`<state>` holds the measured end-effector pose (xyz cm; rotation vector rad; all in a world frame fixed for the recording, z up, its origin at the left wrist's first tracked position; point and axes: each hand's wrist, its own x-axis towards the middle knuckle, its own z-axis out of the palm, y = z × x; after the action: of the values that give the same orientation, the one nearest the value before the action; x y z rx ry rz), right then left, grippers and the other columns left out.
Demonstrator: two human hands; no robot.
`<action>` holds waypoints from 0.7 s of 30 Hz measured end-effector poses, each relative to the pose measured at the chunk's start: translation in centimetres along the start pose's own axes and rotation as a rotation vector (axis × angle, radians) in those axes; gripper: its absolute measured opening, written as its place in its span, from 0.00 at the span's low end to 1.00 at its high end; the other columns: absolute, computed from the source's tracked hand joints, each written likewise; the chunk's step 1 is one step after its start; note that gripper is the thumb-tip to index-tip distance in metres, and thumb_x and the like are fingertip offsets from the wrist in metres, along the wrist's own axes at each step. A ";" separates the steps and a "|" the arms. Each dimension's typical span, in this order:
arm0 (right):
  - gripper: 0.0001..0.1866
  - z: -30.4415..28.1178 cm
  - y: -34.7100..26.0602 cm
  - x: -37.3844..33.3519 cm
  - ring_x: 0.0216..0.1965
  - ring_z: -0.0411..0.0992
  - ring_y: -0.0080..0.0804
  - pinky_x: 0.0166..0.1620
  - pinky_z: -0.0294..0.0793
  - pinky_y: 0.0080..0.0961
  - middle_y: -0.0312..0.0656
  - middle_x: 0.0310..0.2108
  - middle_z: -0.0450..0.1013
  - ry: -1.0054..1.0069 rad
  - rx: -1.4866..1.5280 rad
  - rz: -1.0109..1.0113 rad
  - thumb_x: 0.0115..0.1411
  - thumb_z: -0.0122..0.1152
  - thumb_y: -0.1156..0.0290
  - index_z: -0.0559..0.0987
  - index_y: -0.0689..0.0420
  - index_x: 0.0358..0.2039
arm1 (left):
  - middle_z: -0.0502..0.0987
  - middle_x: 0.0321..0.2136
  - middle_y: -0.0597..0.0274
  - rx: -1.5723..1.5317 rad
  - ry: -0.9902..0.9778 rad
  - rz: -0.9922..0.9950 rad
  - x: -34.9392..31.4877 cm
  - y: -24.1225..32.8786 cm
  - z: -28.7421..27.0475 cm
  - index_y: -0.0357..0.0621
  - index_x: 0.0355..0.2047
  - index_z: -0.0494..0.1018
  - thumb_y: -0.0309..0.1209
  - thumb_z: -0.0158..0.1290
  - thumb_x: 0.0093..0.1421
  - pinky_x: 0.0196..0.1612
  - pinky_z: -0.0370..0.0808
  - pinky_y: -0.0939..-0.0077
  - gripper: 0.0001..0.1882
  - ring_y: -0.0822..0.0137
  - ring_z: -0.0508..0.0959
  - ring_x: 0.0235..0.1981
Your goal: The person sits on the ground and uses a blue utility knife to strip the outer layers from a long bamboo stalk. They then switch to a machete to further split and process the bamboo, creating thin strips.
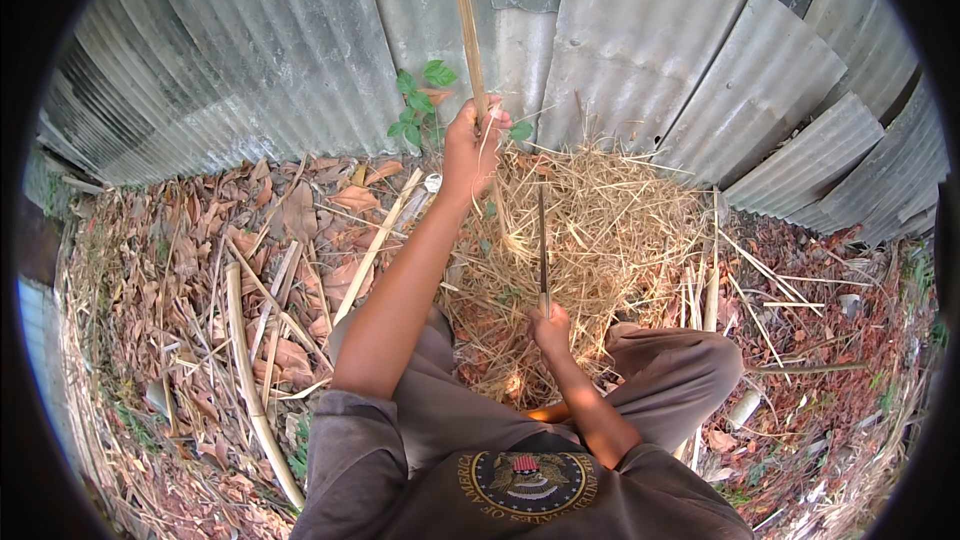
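My left hand (473,148) is stretched far forward, its fingers closed around a long, flat bamboo strip (468,35). The strip points up and its far end reaches the metal fence. Thin pale fibres hang by that hand, and part of the strip's lower end is hard to make out against the shavings. Closer to my body, my right hand (551,331) grips the handle of a long knife (543,250). Its narrow dark blade points away from me, to the right of and apart from my left hand. Below both hands spreads a heap of straw-coloured shavings (620,230).
A corrugated metal fence (620,50) stands across the front. A green leafy plant (412,110) grows at its foot. Left lie dry leaves, a pale split strip (378,245) and a bamboo pole (250,370). More thin sticks (712,280) lie right, beyond my bent knee (700,365).
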<state>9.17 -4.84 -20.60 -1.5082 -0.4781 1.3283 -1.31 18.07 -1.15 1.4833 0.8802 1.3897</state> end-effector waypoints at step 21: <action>0.03 0.8 -1.2 -1.3 0.14 0.61 0.18 0.18 0.61 0.19 0.31 0.16 0.63 0.044 0.033 -0.038 0.57 0.55 0.77 0.69 0.58 0.29 | 0.62 0.15 0.70 -0.262 0.235 0.110 1.0 7.1 0.8 0.38 0.27 0.69 0.48 0.50 0.62 0.20 0.64 0.83 0.23 0.79 0.63 0.15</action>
<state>8.42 -5.02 -18.80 -1.4912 -0.4524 1.2650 -0.95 16.48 5.84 1.2012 0.7332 1.7156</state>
